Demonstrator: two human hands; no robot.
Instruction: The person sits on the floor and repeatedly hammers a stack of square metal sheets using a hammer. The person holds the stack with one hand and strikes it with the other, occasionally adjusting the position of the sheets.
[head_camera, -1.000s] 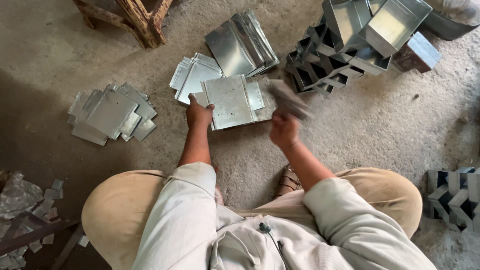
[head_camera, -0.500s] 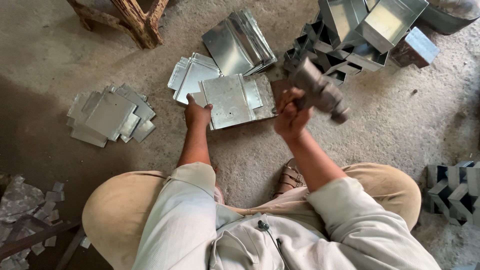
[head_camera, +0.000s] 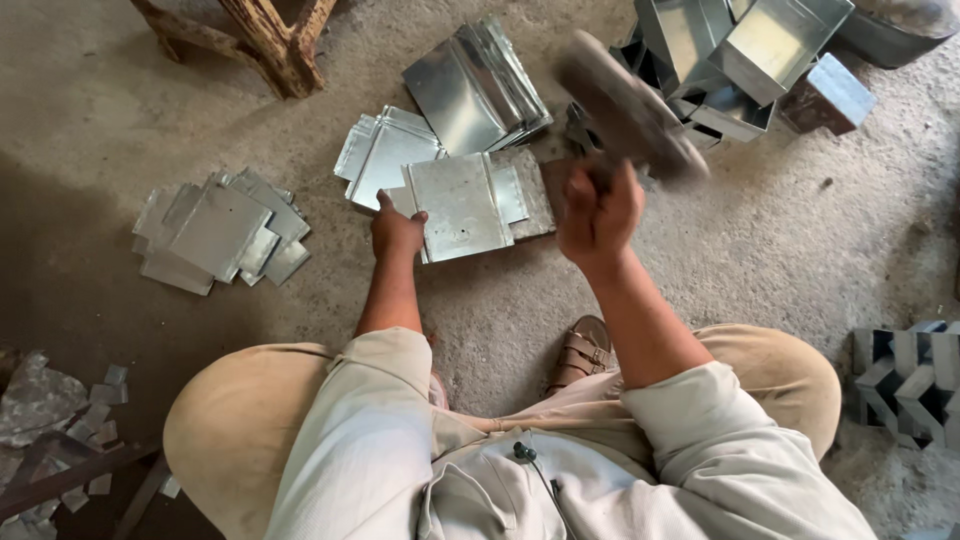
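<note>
The concrete floor (head_camera: 760, 250) lay under everything. A heap of folded metal boxes (head_camera: 740, 60) sat beyond and to the right of the flat metal sheet (head_camera: 460, 205); a pile of cut sheets (head_camera: 215, 235) lay well to its left. The sheet itself rested on the floor in front of the person's knees. The right hand (head_camera: 598, 212), fist closed around a blurred hammer (head_camera: 630, 105), was raised just right of the sheet. The left hand (head_camera: 397, 228) pressed on the sheet's left edge, fingers curled.
</note>
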